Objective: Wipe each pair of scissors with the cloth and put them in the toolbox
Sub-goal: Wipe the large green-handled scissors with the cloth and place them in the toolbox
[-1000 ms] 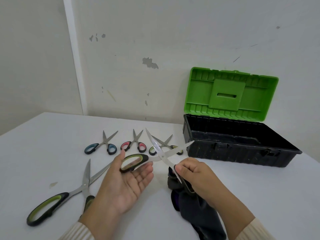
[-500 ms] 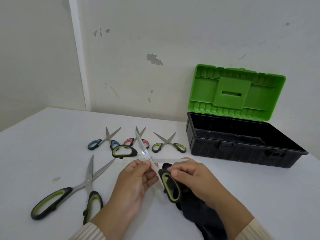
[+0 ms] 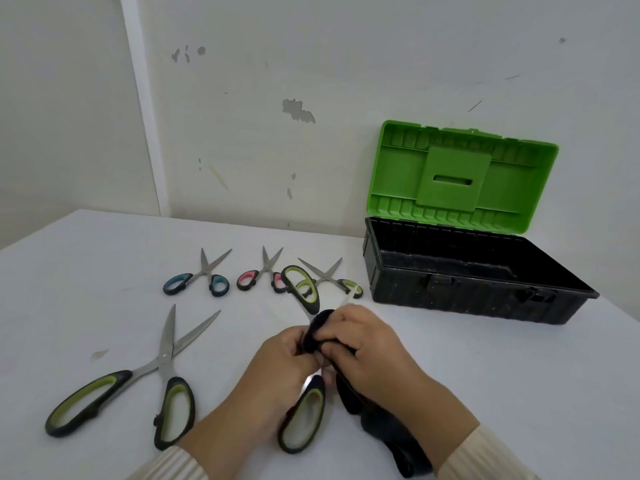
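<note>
Far right on the table [image 3: 86, 271], the toolbox [image 3: 450, 289] sits open.

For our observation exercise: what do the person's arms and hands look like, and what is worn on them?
The left sleeve and right sleeve are cream ribbed knit, ending at the wrists. The left hand and right hand are bare: no gloves, rings or watch show.

Large green-black scissors [image 3: 302, 419] spread open, blades wrapped in black cloth [image 3: 380, 421]; toolbox [image 3: 485, 296] open.
</note>
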